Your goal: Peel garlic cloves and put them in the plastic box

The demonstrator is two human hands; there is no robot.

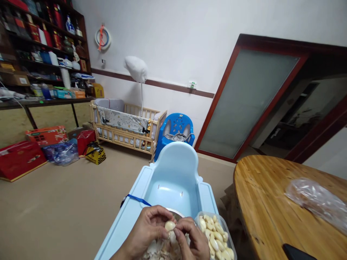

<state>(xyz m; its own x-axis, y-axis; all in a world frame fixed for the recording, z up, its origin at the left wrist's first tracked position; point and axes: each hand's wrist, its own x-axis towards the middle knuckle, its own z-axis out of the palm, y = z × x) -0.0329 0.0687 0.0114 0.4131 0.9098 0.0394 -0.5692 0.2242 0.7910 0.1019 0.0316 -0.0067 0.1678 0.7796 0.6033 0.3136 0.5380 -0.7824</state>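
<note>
A pale garlic clove (170, 226) sits between my two hands at the bottom centre of the head view. My left hand (146, 231) grips it with thumb and fingers from the left. From the other side, the thumb and forefinger of my right hand (193, 238) pinch at its tip. Papery garlic skins (162, 250) lie below the hands, over a metal bowl whose rim (177, 212) partly shows behind the fingers. Right beside my right hand, a clear plastic container (233, 249) holds many peeled garlic cloves (217, 236).
A light blue child's high chair (173, 166) is directly ahead, with a blue strap (138, 198) on its left arm. The round wooden table (260, 195) at right carries a plastic bag (317, 198) and a dark object (295, 252). Behind are a wooden crib (127, 139) and a blue chair (177, 124).
</note>
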